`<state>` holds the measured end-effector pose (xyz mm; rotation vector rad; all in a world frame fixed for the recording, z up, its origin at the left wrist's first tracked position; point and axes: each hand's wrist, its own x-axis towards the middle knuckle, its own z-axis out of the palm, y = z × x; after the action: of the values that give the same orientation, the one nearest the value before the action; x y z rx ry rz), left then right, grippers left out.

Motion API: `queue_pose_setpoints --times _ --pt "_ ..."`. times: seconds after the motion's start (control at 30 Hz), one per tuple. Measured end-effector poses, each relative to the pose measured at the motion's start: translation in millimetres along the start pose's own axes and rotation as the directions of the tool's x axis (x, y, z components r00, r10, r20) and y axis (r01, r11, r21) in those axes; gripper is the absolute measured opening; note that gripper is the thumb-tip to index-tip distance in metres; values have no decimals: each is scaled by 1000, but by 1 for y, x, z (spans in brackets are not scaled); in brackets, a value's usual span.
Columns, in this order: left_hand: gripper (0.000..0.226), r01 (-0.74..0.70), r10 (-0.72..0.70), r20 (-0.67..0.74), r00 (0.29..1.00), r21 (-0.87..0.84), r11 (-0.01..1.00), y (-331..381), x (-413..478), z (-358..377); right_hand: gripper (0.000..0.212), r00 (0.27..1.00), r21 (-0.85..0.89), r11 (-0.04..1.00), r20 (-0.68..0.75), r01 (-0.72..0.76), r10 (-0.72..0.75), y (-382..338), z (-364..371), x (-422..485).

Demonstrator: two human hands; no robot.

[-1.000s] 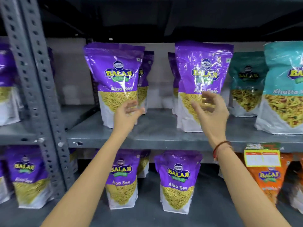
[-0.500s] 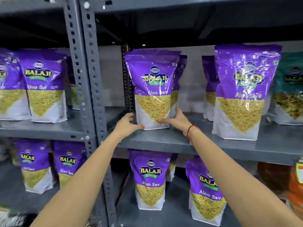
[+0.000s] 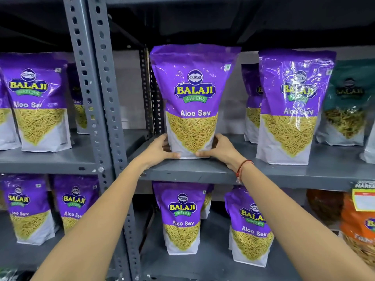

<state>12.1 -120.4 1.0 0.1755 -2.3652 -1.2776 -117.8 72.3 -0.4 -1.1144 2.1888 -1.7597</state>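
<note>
A purple and white Aloo Sev pouch (image 3: 193,102) stands upright at the front edge of the grey metal shelf (image 3: 203,171), left end of its bay. My left hand (image 3: 161,148) grips the pouch's lower left corner, thumb across the front bottom edge. My right hand (image 3: 220,148) grips the lower right corner the same way; a red thread circles that wrist. The fingers behind the pouch are hidden.
Another Aloo Sev pouch (image 3: 292,106) stands to the right, with a teal pouch (image 3: 348,102) beyond it. A perforated steel upright (image 3: 101,98) divides the bays; more purple pouches (image 3: 38,102) fill the left bay and the lower shelf (image 3: 182,218). An orange pouch (image 3: 359,230) sits lower right.
Both hands left the two separate pouches and came together on the left pouch's bottom corners. The pouch now stands closer to the shelf's front edge, and the view has shifted left and closer.
</note>
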Motion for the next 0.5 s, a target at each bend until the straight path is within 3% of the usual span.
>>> queue_pose_setpoints --times 0.23,0.33,0.5 --pt "56 -25 31 97 995 -62 998 3 -2 2 63 989 -9 999 -141 37 -38 -9 -7 -22" --pt "61 -1 7 131 991 -49 999 -1 0 -1 71 993 -60 998 -114 9 -15 -8 -6 -23" --pt "59 12 -9 163 987 -16 1000 -3 4 -1 66 994 -146 989 -110 3 -19 -7 -6 -25"
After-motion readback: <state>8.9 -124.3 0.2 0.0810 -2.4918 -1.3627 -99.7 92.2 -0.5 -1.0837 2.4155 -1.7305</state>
